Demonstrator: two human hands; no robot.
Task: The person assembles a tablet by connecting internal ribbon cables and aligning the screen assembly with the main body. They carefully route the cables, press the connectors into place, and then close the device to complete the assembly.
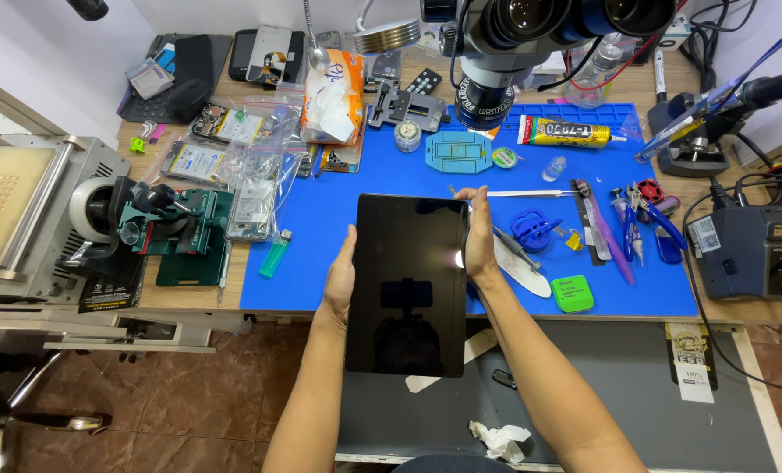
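2 hands hold a dark tablet [408,285] by its long edges above the blue mat [321,280]: left hand [341,280] and right hand [479,238] fingers curled closed on it. Only edge-gripped, it could slip and strike the cluttered counter [189,298] beyond the fingers.

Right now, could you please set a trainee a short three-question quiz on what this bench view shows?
1. True or false: both hands grip the dark tablet by its long edges.
2. Which lies nearer the left hand: A) the green lighter, B) the glue tube?
3. Fill in: the tablet's screen is ____ (lit or dark).

Key: 1 true, the right hand holds the opposite edge; 2 A; 3 dark.
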